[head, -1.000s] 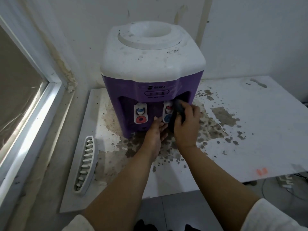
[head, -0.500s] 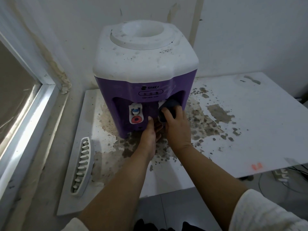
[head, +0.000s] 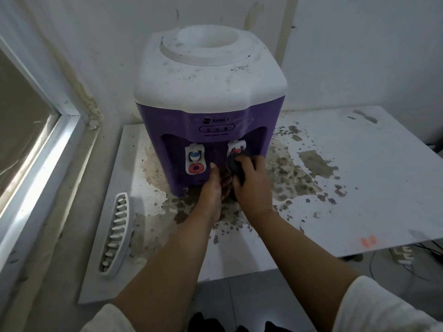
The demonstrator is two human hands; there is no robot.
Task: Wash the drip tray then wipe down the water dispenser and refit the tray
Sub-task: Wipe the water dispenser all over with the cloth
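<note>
A purple water dispenser (head: pixel 211 116) with a dirty white top stands at the back of a stained white table (head: pixel 359 188). My right hand (head: pixel 251 185) is shut on a dark cloth (head: pixel 235 164), pressed against the dispenser's front just under the right tap (head: pixel 236 147). My left hand (head: pixel 214 188) lies flat against the lower front between the two taps, fingers extended, holding nothing. The left tap (head: pixel 195 159) is uncovered. The white slotted drip tray (head: pixel 116 236) lies on the table's left edge, apart from the dispenser.
A window frame (head: pixel 48 149) and its sill run along the left. The wall stands right behind the dispenser. A power strip (head: pixel 405 256) and cables lie on the floor beyond the table's right front edge. Peeled brown patches cover the tabletop around the dispenser.
My right hand with the cloth has slid down from over the right tap to just under it, so the tap shows again. The left hand has stayed on the lower front.
</note>
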